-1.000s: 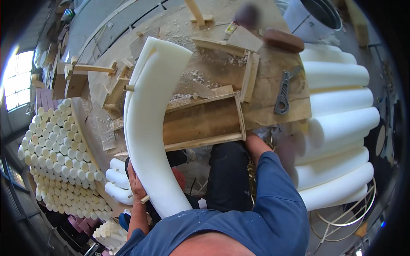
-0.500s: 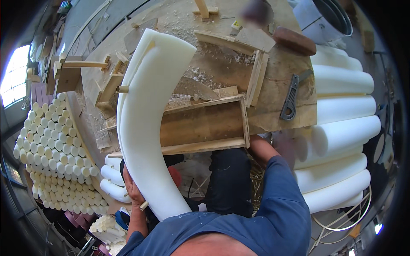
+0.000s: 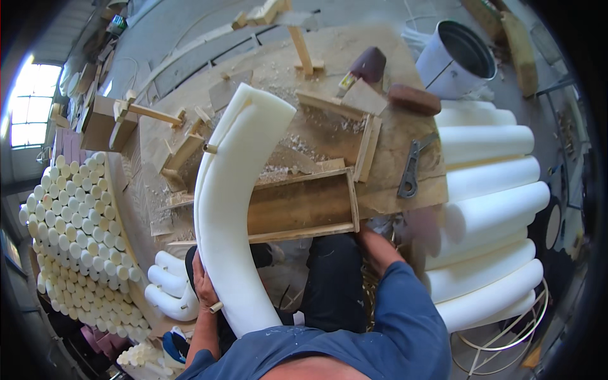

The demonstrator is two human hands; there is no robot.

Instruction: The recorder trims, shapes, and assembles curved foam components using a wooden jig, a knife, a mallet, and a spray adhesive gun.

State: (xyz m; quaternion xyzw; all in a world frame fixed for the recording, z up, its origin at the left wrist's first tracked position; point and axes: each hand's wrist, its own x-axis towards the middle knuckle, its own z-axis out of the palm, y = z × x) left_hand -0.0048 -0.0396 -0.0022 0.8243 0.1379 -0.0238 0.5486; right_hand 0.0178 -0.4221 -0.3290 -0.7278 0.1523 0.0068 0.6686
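A large curved white foam piece point(image 3: 235, 209) stands in front of me, its lower end against my shirt and its upper end over the bench. My left hand point(image 3: 204, 285) grips its left side low down, partly hidden by the foam. Two short wooden pegs stick out of that side, one point(image 3: 210, 149) high up and one point(image 3: 216, 307) near my wrist. A long seam runs down the left edge. Beneath the foam's middle lies an open wooden box point(image 3: 304, 232). My right forearm point(image 3: 382, 248) reaches under the bench edge beside the box, and the hand there is hidden.
The workbench point(image 3: 399, 117) carries wood scraps, foam crumbs, a folding saw point(image 3: 411, 171), a brown block point(image 3: 414, 99) and a dark-handled brush point(image 3: 367, 65). Large white foam rolls point(image 3: 491, 171) are stacked on the right, below a metal bucket point(image 3: 451, 60). Stacked foam cylinders point(image 3: 82, 221) fill the left.
My view has shifted, so the bench's far side and the bucket show more fully. The foam piece keeps its place against me, with my left hand still on it.
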